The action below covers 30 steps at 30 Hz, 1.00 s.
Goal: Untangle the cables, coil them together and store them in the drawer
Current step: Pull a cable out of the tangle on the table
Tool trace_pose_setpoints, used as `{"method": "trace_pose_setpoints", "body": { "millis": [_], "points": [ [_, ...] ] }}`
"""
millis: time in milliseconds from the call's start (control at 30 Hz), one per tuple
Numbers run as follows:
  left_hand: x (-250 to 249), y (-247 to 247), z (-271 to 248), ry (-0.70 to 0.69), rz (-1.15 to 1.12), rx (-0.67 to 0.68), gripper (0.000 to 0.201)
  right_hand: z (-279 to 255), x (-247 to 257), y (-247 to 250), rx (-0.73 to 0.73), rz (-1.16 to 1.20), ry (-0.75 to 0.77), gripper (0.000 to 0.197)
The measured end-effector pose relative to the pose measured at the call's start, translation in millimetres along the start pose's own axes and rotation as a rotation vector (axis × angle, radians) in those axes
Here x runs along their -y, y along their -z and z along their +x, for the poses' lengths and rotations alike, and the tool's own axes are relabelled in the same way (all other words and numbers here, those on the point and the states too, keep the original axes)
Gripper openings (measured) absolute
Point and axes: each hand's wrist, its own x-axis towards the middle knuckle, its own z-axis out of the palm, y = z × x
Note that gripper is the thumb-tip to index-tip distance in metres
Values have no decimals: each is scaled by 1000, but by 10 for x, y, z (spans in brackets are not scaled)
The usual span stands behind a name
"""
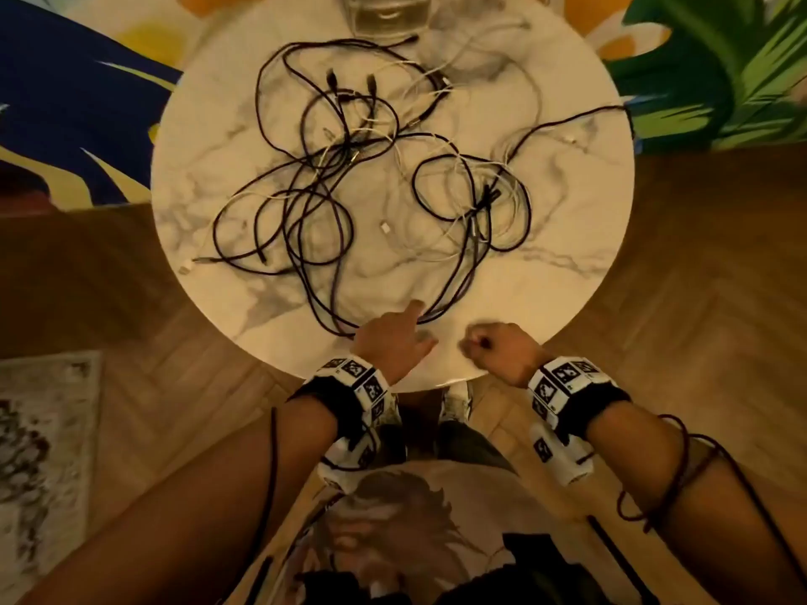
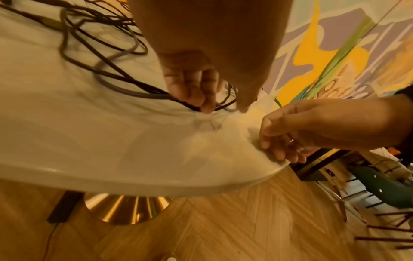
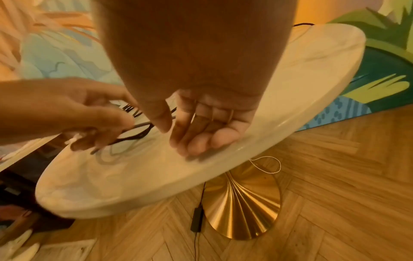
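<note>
A tangle of black and white cables [image 1: 349,176] is spread over the round marble table [image 1: 546,277]. My left hand [image 1: 393,342] is at the near edge, fingers curled on the nearest loop of black cable [image 2: 138,91], index finger stretched forward. The right wrist view shows the same left hand [image 3: 78,113] with the black cable [image 3: 138,136] running through its fingers. My right hand [image 1: 498,351] rests beside it at the table's near rim. Its fingers are loosely curled and the palm [image 3: 205,127] holds nothing. No drawer is in view.
A glass vessel [image 1: 384,15] stands at the table's far edge. One black cable runs over the right rim [image 1: 611,109]. Under the table are a gold pedestal base [image 3: 243,208], a black adapter [image 3: 196,219] and a thin white cord [image 3: 268,166]. A pale rug [image 1: 43,430] lies to the left.
</note>
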Motion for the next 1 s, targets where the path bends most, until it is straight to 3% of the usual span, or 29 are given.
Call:
{"method": "trace_pose_setpoints", "body": {
  "millis": [67, 133, 233, 367, 533, 667, 733, 867, 1000],
  "points": [
    [-42, -4, 59, 27, 124, 2, 37, 48, 9, 42, -49, 337, -94, 33],
    [-57, -12, 60, -32, 227, -30, 25, 136, 83, 183, -133, 593, -248, 39],
    [-14, -25, -3, -144, 293, 24, 22, 272, 194, 403, -63, 814, -354, 45],
    [42, 53, -30, -200, 323, 89, 26, 380, 247, 444, -65, 637, -329, 36],
    [1, 439, 400, -120, 194, -75, 28, 423, 115, 393, -151, 468, -306, 32],
    [-87, 469, 736, -18, 278, -8, 43, 363, 46, 404, -142, 486, -314, 30],
    [-123, 424, 797, 6, 390, -10, 37, 360, 23, 416, -133, 483, -299, 29],
    [-123, 415, 741, -93, 491, -27, 26, 373, 5, 463, -123, 467, -237, 27],
    [-39, 581, 627, -32, 352, -144, 26, 272, 90, 543, -367, 545, -30, 31]
  ]
}}
